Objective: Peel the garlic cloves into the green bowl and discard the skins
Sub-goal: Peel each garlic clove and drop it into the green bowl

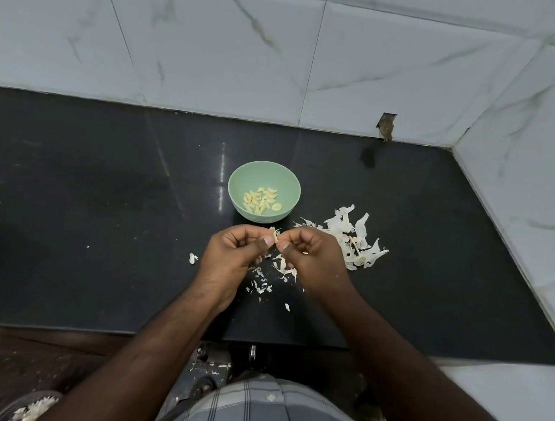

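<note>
Black stone desk (112, 220) runs back to a marbled tile wall (212, 50) and meets a second wall on the right, with open surface to the left. Both hands meet just above the desk's middle: left hand (234, 253) and right hand (312, 255) pinch one garlic clove (274, 234) between curled fingertips. Just beyond them sits the green bowl (239, 190) holding peeled cloves (262, 200). Skins (353, 241) lie heaped to the right and scattered beneath the hands.

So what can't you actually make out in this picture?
- Garlic clove, head view: mostly hidden between the left hand and right hand.
- Container, bottom-left: cut off by the frame edge.
- Peeled cloves in the green bowl: too small to count.
</note>
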